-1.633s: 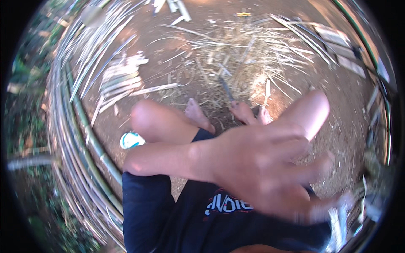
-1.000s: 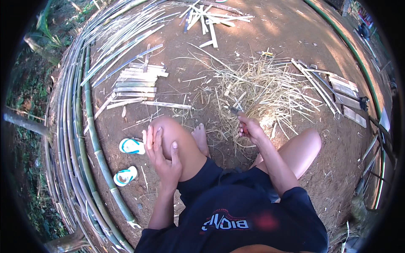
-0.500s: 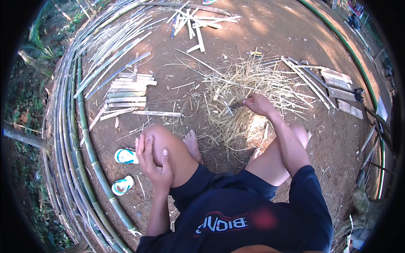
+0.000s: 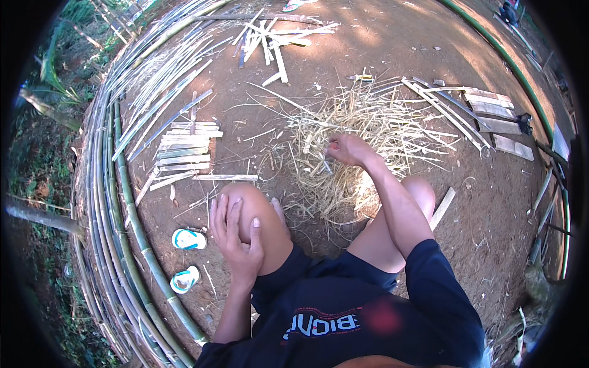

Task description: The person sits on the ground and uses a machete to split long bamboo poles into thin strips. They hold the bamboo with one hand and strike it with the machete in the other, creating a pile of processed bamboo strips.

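My left hand (image 4: 237,236) rests on my bent left knee, its fingers stretched over the skin and holding nothing. Over the heap of pale bamboo shavings (image 4: 380,126) between and beyond my feet, my right hand (image 4: 351,151) is closed round what looks like a small knife (image 4: 327,163). Only a short grey part of it shows below the fingers, pointing down at the shavings. The rest is hidden in the grip.
Short split bamboo slats (image 4: 187,144) lie left of the heap, wider ones (image 4: 491,110) at the right. Long bamboo poles (image 4: 132,221) run down the left side. A pair of flip-flops (image 4: 187,239) lies by my left knee. Loose strips (image 4: 270,43) are piled far ahead.
My right hand has moved a little left with the knife, which now points more steeply downward. My left hand stays on the knee. The whole view has shifted slightly.
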Demonstrator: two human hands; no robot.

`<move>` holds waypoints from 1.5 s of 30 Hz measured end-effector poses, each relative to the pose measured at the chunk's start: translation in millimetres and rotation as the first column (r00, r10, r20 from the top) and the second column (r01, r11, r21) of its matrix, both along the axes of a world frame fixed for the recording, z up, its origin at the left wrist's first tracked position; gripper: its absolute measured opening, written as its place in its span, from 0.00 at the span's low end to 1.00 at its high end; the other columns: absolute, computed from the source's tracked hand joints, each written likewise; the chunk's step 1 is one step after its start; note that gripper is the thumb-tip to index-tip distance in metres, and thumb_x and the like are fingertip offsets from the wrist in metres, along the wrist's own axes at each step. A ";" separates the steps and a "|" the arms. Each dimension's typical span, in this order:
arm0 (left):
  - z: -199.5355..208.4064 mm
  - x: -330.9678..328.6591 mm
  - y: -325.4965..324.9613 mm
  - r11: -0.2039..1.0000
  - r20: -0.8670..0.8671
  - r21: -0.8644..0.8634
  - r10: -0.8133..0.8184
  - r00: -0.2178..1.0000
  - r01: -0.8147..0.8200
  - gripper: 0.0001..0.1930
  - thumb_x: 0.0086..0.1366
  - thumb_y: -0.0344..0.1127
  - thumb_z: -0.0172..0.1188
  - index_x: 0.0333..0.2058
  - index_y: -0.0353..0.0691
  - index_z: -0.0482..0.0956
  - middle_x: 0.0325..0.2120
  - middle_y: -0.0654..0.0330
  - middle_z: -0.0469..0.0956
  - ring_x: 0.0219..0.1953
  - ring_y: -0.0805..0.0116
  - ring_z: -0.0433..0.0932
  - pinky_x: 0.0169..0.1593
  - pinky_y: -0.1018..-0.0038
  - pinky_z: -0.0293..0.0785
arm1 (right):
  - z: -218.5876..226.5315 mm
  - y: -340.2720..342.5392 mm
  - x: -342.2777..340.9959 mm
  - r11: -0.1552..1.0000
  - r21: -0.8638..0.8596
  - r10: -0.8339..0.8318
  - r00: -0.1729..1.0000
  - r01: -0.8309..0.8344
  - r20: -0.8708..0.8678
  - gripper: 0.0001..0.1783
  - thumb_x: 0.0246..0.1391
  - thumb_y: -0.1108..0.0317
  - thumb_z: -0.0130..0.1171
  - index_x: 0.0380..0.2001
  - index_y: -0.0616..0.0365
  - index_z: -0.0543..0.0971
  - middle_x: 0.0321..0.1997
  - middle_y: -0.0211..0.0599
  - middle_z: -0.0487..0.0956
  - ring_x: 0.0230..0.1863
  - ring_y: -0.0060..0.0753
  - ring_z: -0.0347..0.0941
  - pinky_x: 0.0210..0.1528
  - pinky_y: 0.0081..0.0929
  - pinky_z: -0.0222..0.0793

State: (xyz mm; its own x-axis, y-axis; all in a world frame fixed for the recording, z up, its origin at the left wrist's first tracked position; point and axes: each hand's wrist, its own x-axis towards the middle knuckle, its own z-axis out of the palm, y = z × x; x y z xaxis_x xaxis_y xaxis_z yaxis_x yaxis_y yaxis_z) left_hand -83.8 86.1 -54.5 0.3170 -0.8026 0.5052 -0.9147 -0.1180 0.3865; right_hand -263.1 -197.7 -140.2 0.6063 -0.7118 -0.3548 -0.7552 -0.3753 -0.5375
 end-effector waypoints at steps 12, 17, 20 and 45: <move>-12.0 45.5 -24.3 0.978 -0.967 -0.189 -0.170 -0.190 0.084 0.23 0.74 0.46 0.43 0.55 0.32 0.70 0.52 0.51 0.73 0.55 0.61 0.72 0.58 0.66 0.69 | -18.6 -6.1 -7.5 0.992 -0.034 0.121 0.993 -0.120 0.020 0.31 0.58 0.50 0.53 0.58 0.59 0.70 0.51 0.44 0.79 0.50 0.44 0.77 0.54 0.35 0.71; -41.5 40.9 -25.2 0.959 -0.809 -0.214 -0.067 -0.584 0.187 0.23 0.74 0.47 0.44 0.54 0.32 0.71 0.50 0.52 0.74 0.53 0.62 0.73 0.57 0.66 0.69 | -22.2 -9.0 -5.8 0.993 -0.059 0.106 0.993 -0.104 0.042 0.28 0.59 0.53 0.52 0.57 0.59 0.71 0.50 0.42 0.80 0.48 0.43 0.77 0.52 0.34 0.71; -61.4 47.6 -28.5 0.951 -0.771 -0.197 0.000 -0.637 0.238 0.23 0.74 0.47 0.44 0.53 0.32 0.71 0.49 0.52 0.75 0.52 0.63 0.74 0.56 0.67 0.70 | -22.0 -16.8 -5.3 0.996 -0.088 0.047 0.990 -0.035 0.132 0.26 0.59 0.52 0.52 0.54 0.58 0.74 0.48 0.42 0.81 0.47 0.40 0.78 0.52 0.35 0.71; -354.3 270.9 -607.7 0.757 -0.444 0.642 0.235 0.865 0.124 0.23 0.65 0.49 0.56 0.47 0.34 0.77 0.39 0.48 0.81 0.41 0.56 0.80 0.50 0.64 0.72 | -35.1 -169.5 -55.5 0.864 0.160 -0.492 0.868 0.478 0.068 0.12 0.61 0.64 0.55 0.41 0.62 0.78 0.09 0.25 0.68 0.12 0.14 0.62 0.13 0.22 0.48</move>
